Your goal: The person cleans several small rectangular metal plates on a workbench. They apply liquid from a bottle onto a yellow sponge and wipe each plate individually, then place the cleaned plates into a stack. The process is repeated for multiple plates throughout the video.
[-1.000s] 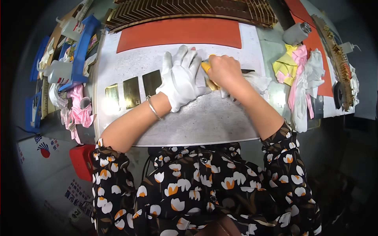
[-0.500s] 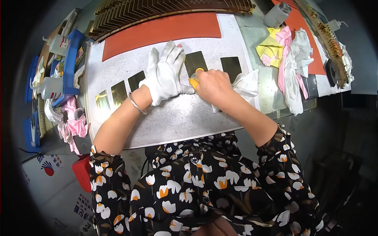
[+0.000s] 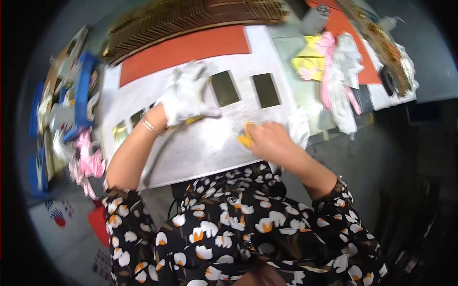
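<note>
My left hand (image 3: pixel 185 95), in a white glove, rests with its fingers stretched out flat over the pale work sheet (image 3: pixel 200 155). A thin gold-coloured edge (image 3: pixel 193 119) shows beneath its thumb side; the rest of that piece is hidden. My right hand (image 3: pixel 271 139) is bare, with yellow covers (image 3: pixel 245 139) on the thumb and a finger. It is closed on a white cloth (image 3: pixel 299 127) that trails out on its right. Dark rectangular plates (image 3: pixel 224 89) (image 3: pixel 265 90) lie beyond and between the hands. More plates, one shiny gold (image 3: pixel 119 131), lie left of the glove.
An orange mat (image 3: pixel 186 53) lies at the back, before a long rack of brass-coloured strips (image 3: pixel 191 21). Yellow, pink and white cloths (image 3: pixel 341 66) lie on the right, near a grey bottle (image 3: pixel 316 19). At left stand a blue rack (image 3: pixel 85 90) and pink cloths (image 3: pixel 90 159).
My right hand, with the cloth, has moved nearer to me and to the right, away from the gloved hand. The left hand stays over the sheet. The whole view has shifted and blurred.
</note>
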A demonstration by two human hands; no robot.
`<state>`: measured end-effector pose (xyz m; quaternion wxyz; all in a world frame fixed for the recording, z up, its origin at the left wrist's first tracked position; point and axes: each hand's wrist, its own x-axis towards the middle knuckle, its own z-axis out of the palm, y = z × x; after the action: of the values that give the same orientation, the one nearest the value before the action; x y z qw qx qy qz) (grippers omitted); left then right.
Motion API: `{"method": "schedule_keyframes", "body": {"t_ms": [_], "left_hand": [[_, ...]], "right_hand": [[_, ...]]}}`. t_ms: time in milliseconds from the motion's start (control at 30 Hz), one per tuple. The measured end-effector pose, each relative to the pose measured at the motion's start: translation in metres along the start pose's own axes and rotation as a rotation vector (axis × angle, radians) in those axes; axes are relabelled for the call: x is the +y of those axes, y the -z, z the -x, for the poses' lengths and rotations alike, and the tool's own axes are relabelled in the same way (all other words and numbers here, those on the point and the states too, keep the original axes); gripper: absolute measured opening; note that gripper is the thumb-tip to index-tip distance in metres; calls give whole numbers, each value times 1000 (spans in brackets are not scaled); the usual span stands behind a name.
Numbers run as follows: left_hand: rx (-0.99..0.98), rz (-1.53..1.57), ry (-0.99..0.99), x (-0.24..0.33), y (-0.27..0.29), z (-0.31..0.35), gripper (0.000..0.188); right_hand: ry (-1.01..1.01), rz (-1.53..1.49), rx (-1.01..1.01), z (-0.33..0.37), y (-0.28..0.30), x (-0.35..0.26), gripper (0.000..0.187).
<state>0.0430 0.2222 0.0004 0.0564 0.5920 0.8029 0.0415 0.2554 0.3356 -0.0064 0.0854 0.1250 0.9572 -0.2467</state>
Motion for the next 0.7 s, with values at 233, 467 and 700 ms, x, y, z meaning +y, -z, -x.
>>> {"method": "schedule_keyframes", "body": {"t_ms": [233, 467, 700], "left_hand": [[272, 331, -523, 104, -5, -101, 36], [199, 198, -519, 203, -53, -236, 40], [87, 218, -549, 213, -64, -249, 36]], "right_hand": [[-559, 125, 692, 86, 76, 125, 25], [-407, 227, 605, 30, 85, 227, 26], [-311, 179, 451, 33, 83, 218, 26]]}}
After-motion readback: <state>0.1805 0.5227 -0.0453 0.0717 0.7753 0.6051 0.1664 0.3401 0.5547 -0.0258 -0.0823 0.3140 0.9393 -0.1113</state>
